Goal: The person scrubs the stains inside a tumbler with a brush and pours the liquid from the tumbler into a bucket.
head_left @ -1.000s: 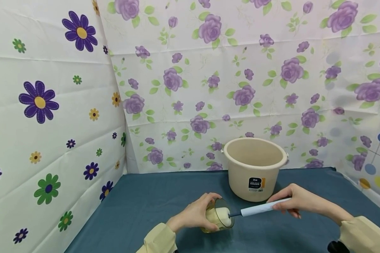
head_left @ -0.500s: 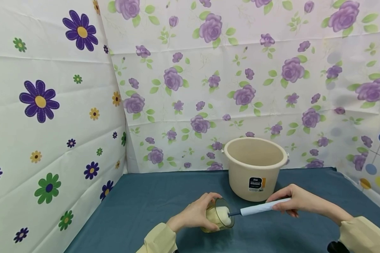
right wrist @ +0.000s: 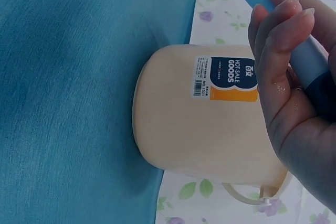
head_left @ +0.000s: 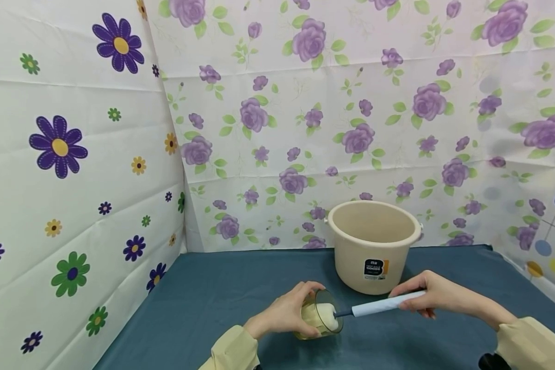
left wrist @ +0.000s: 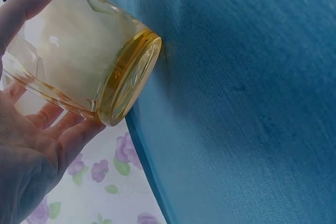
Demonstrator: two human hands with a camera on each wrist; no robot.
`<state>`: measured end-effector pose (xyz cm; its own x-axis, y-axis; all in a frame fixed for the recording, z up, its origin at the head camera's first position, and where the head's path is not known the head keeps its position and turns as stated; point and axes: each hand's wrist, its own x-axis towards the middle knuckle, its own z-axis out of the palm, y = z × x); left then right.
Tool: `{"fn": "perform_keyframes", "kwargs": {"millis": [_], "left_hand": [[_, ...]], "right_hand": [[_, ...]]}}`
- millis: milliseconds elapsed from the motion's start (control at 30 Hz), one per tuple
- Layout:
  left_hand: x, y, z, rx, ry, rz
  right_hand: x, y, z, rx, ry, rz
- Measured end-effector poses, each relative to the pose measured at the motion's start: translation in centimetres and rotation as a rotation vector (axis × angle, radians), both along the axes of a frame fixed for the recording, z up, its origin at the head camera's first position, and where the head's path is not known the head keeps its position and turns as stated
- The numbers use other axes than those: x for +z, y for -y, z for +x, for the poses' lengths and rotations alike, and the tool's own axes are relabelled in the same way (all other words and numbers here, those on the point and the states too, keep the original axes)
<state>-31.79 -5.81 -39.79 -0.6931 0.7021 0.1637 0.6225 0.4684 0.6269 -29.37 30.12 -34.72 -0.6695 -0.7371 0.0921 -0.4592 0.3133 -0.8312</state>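
Observation:
My left hand grips an amber-tinted glass cup, thumb on one side and fingers on the other. The cup is tilted well over, its mouth toward the right, just over the blue cloth. Inside it sits the pale sponge head of a cup brush, pale and blurred through the glass in the left wrist view. My right hand holds the brush's light blue handle between thumb and fingers, with a dark neck running into the cup. Small drops of water show on the right hand's fingers.
A cream bucket with a printed label stands upright behind the hands, close to the right hand. Blue cloth covers the table. Flowered sheets hang along the back and left.
The hands, the cup and the brush look nearly the same throughout. Only a very slight shift of the whole head view shows.

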Motion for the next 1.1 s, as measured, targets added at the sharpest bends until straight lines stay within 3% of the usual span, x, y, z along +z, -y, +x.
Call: {"fn": "perform_keyframes", "kwargs": {"millis": [500,1100], "left_hand": [[-0.06,-0.08,-0.01,0.004,0.001,0.0],[0.04,-0.04,-0.04,0.011,-0.02,-0.011]], "right_hand": [[0.23,0.13,0.11,-0.032,-0.009,-0.013],[0.12,0.02,-0.29,0.018,0.004,-0.021]]}}
